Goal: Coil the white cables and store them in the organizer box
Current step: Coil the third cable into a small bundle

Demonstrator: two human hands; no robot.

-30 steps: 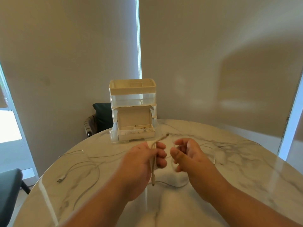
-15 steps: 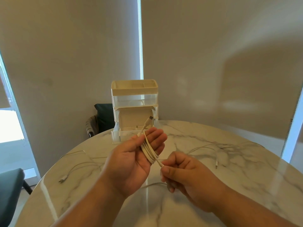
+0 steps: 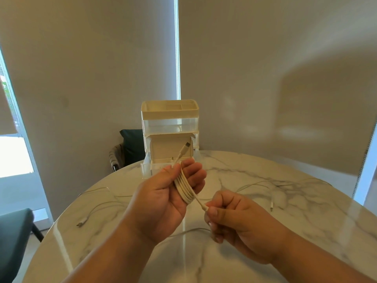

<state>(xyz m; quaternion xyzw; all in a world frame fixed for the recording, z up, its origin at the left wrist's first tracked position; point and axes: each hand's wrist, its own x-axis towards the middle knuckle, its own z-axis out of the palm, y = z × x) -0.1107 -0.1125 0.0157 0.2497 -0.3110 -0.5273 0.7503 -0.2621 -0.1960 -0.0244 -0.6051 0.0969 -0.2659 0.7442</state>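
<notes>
White cable (image 3: 184,188), nearly coiled, sits gripped in the left hand (image 3: 161,201) at frame centre, tail pinched by the right hand (image 3: 230,217); it and loose cables (image 3: 81,223) on the table (image 3: 295,217) await the box (image 3: 169,127).

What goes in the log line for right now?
left hand: holds coiled cable | right hand: pinches its tail | organizer box: on table

A thin white cable (image 3: 184,186) looped round the left hand (image 3: 163,199); cream plastic organizer box (image 3: 169,117) behind, drawer (image 3: 163,149) seemingly open.
</notes>
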